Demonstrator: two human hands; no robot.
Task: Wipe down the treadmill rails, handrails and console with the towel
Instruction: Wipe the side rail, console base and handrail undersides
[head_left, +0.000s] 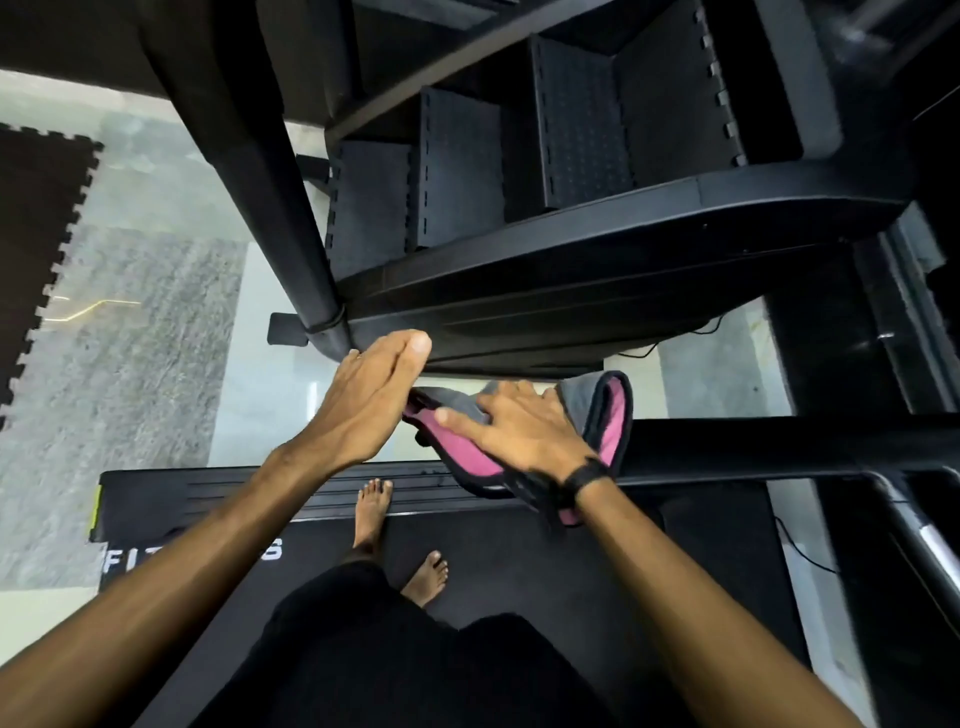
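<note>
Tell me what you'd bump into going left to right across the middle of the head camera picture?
Dark puzzle-edged floor mat → grey carpet → left hand → pink-and-grey towel under the right hand → black treadmill handrail.

Pink-and-grey towel (597, 415) draped over black treadmill handrail (753, 441).

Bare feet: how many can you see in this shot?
2. One bare foot points forward near the treadmill's left side rail; the other stands nearer, on the belt.

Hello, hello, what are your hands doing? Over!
Right hand flat on towel, pressing it onto handrail. Left hand open, holding nothing. Nothing blocking.
</note>
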